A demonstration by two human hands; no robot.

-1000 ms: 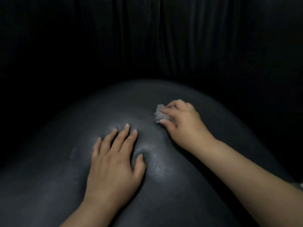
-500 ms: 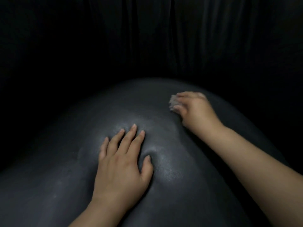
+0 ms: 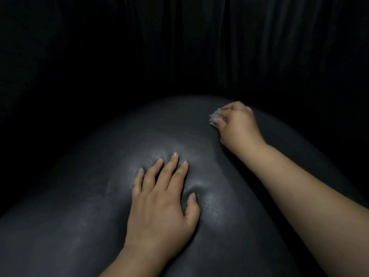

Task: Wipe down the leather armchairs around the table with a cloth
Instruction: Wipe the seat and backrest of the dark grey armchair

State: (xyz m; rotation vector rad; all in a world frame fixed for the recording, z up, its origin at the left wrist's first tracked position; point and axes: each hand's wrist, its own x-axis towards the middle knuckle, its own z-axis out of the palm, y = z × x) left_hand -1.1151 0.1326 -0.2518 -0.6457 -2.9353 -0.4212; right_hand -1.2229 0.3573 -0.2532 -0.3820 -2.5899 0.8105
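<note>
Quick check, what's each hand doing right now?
Left hand: open, fingers spread flat on the black leather armchair.
Right hand: closed around a small bunched grey cloth, pressing it on the leather.

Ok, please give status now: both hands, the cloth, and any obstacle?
Left hand flat, pressing the armchair leather. Right hand grips the bunched cloth, at the far edge. No obstacle in view.

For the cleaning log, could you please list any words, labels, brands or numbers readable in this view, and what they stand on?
None: no text shows on the black leather armchair, the cloth gripped by the right hand, the left hand, or the dark background.
</note>
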